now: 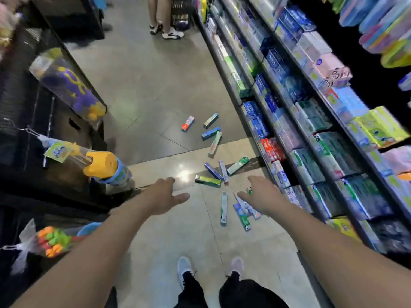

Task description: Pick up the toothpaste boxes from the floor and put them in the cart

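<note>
In the head view, a dozen or so small oblong cardboard toothpaste boxes (214,167) are seen scattered on the glossy tiled floor (155,90) of a shop aisle, just beside the foot of the long stocked metal shelving (311,138) on the right. The farthest, a red and white box (187,123), lies apart from the others; a green and yellow box (208,180) and a white and green box (223,207) lie nearer the feet. Some boxes touch or overlap one another.

Both bare arms are stretched forward and down. The left hand (161,196) hangs above bare floor with its fingers (181,197) apart and relaxed, nothing held. The right hand (263,196) is spread above the nearest cluster, fingers likewise apart and empty; contact with any box is not shown. A small green object sits at one finger; what it is cannot be told.

No cart can be identified with certainty; a dark wire basket (181,12) stands far up the aisle beside another person's legs.

The boxes are judged light, stiff yet crushable, and slick on the polished floor. Each would best be taken across its narrow width near the middle, thumb on one long side and fingers on the other, since flat-lying boxes may slide when nudged.
</note>
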{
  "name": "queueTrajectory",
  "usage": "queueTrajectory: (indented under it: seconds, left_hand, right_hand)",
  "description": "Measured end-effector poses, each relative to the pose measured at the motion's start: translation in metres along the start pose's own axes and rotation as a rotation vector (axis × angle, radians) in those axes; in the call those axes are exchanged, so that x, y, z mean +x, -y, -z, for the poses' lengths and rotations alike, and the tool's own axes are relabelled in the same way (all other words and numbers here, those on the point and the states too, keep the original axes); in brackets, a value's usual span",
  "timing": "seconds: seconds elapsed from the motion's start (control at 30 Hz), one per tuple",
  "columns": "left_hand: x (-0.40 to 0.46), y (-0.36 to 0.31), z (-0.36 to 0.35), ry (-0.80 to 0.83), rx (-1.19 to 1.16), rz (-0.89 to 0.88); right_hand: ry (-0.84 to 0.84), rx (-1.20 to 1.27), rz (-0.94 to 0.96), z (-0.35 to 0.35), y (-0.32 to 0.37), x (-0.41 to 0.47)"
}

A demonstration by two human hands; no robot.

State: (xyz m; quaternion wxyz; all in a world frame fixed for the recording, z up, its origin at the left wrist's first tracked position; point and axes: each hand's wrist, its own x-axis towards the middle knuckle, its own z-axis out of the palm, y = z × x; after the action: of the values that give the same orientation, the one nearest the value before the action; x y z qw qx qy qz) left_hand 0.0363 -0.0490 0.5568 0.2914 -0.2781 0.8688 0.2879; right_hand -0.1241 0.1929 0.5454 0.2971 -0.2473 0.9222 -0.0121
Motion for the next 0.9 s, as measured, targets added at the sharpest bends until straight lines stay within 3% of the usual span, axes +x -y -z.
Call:
queueTrajectory:
  seconds: [0.13, 0.37, 0.6, 0.9]
  left_hand:
    - [0.096, -0.013, -0.043, 0.055, 0.028, -0.108]
    - [0.196, -0.081, -0.112, 0.191, 0.088, -0.105]
    - [0.341, -0.078, -0.235, 0.230, 0.215, -0.118]
    - [0.524, -0.050, -0.425, 0.282, 0.208, -0.067]
  right_hand:
    - [0.009, 0.062, -0.103, -0.022, -0.040, 0.044]
    - [0.029, 0.094, -0.177, -0.084, -0.111, 0.117]
    - [0.112, 0.166, -0.272, -0.229, -0.179, 0.227]
    - [0.191, 0.204, -0.369, -0.437, -0.285, 0.354]
